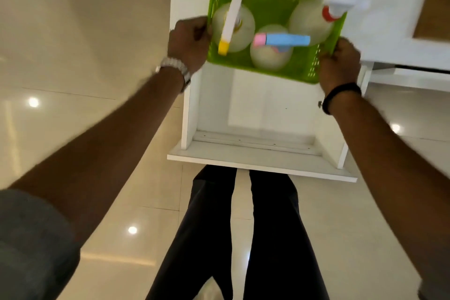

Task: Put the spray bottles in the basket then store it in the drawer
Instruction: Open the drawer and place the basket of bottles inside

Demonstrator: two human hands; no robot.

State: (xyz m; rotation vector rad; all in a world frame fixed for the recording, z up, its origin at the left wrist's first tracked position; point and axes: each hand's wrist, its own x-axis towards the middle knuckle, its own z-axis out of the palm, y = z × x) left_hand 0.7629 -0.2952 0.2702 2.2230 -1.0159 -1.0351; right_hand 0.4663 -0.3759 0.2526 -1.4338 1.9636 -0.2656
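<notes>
The green perforated plastic basket [272,19], loaded with three spray bottles, is held by its left and right rims between both hands [188,42], far of the open white drawer [255,114] lying nearer and below.

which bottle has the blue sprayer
The middle bottle, nearest the basket's front edge; the left one's sprayer is white and yellow, the right one's white and red.

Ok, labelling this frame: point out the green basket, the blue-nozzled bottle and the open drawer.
green basket [265,2], head view, far mesh wall.
blue-nozzled bottle [287,40], head view, blue sprayer head.
open drawer [258,109], head view, bare white floor.
</notes>
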